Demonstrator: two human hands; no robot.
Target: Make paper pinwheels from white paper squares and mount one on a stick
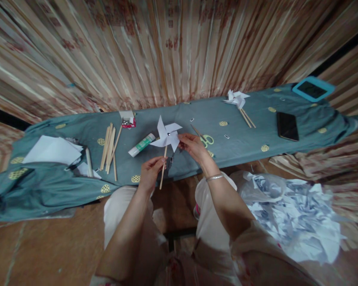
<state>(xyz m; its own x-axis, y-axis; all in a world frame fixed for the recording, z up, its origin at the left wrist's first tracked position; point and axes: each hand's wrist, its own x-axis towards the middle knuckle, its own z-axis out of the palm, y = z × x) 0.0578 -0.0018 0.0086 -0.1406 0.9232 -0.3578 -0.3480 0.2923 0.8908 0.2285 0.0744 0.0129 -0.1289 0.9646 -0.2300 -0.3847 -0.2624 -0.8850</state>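
Observation:
A white paper pinwheel (pixel 164 137) on a thin wooden stick is held up over the cloth, a shiny pin at its centre. My left hand (pixel 150 171) pinches the stick below the blades. At the blade on the right, the fingers of my right hand (pixel 193 146) are closed on the paper edge. Beside the pinwheel on the left lies a green and white glue stick (pixel 141 145). Scissors with pale green handles (pixel 208 140) lie just beyond my right hand, partly hidden by it.
Several wooden sticks (pixel 109 149), a small red box of pins (pixel 127 120) and white paper sheets (pixel 53 150) lie left. Finished-looking pinwheels (pixel 238 99), a black phone (pixel 287 126) and a blue-framed device (pixel 313 89) are right. A plastic bag of paper pieces (pixel 295 216) sits below.

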